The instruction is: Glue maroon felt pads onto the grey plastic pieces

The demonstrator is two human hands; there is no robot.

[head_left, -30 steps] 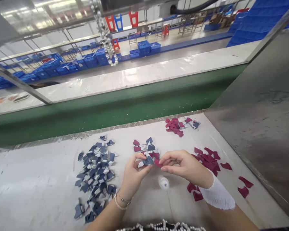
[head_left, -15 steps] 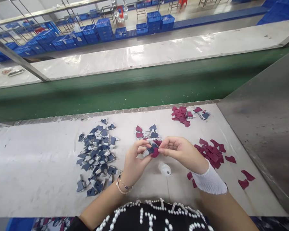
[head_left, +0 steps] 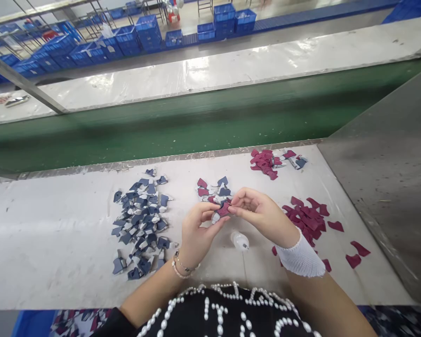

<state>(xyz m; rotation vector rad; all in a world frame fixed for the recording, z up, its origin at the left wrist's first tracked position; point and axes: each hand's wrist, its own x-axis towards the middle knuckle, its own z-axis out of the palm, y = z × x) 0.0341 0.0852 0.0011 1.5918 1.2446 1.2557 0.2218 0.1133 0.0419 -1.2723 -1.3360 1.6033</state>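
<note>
Between my two hands is a small moulded piece (head_left: 224, 209) with a maroon face, some dark blue at its top and a light grey end. My left hand (head_left: 200, 229) pinches it by the grey end with thumb and fingers. The thumb and forefinger of my right hand (head_left: 257, 213) are closed on its maroon edge. Just beyond the fingers lies a small cluster of maroon, blue and grey pieces (head_left: 212, 188), partly hidden by them. A clear bottle with a thin metal tip (head_left: 239, 240) lies below my right hand.
Many blue-and-grey pieces (head_left: 140, 220) spread to the left. Loose maroon pieces (head_left: 307, 220) lie right, with another maroon pile (head_left: 264, 163) farther back. A metal panel (head_left: 386, 173) bounds the right side. A green belt (head_left: 182, 124) runs behind the table; blue crates (head_left: 149, 32) stand beyond.
The held piece has turned, so its maroon face now shows flat between my hands. Both hands stay close together on it. The view has tilted slightly.
</note>
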